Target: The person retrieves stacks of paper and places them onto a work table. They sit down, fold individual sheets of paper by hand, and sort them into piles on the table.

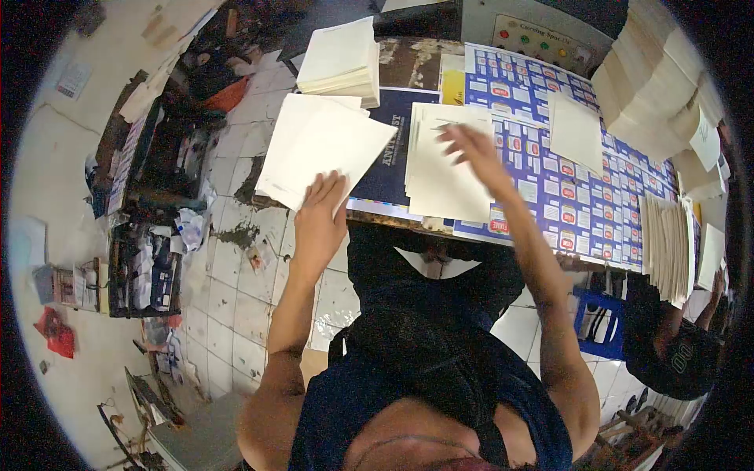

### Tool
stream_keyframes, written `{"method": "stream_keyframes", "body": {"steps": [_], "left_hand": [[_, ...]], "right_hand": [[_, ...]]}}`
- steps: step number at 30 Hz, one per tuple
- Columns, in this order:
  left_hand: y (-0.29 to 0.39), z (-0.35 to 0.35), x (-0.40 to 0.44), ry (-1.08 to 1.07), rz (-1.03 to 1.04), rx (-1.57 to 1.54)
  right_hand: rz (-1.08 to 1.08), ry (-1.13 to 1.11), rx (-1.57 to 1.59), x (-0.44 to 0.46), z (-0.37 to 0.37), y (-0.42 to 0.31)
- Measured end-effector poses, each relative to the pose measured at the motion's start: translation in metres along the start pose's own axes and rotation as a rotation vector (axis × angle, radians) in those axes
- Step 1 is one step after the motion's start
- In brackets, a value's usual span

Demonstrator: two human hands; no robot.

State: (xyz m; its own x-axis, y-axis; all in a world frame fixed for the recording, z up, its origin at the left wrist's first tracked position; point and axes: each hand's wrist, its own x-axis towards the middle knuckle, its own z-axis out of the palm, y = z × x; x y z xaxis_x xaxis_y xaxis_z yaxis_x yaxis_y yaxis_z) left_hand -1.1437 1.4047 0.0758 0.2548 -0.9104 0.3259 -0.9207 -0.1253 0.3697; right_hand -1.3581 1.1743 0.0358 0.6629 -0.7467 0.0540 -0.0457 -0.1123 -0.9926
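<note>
My left hand [320,200] lies with its fingers stretched over the lower edge of a pile of cream paper sheets [314,141] at the table's left side. The top sheet of that pile sits askew, its corner pointing right. My right hand [470,149] is over a second pile of cream sheets [448,184] nearer the middle. Its fingers are apart and slightly bent, a little blurred, with nothing visible between them. Whether its fingertips touch the paper I cannot tell. A dark blue printed sheet [381,169] shows between the two piles.
A thicker paper stack [342,63] stands behind the left pile. Blue label-printed sheets [534,188] cover the table's right part, with a few loose cream sheets [576,129] on them. More stacks [666,243] line the right edge. Another person [679,345] is at lower right; a control panel [542,39] is behind.
</note>
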Motion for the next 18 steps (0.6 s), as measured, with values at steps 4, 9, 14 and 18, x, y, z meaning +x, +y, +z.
{"method": "stream_keyframes", "body": {"steps": [4,9,14,18], "left_hand": [[0.010,-0.020,-0.016,-0.080,0.018,-0.243],[-0.003,-0.024,-0.043,0.305,0.103,-0.056],[0.002,0.027,-0.068,0.766,-0.422,-1.402],[0.025,0.047,-0.063,0.345,-0.468,-2.018]], "right_hand": [[0.601,-0.333,0.758,0.018,0.057,-0.013],[0.380,-0.123,0.491,0.015,0.090,-0.021],[0.229,0.182,0.750,-0.036,0.100,-0.046],[0.054,0.277,0.488,-0.078,0.102,-0.032]]}}
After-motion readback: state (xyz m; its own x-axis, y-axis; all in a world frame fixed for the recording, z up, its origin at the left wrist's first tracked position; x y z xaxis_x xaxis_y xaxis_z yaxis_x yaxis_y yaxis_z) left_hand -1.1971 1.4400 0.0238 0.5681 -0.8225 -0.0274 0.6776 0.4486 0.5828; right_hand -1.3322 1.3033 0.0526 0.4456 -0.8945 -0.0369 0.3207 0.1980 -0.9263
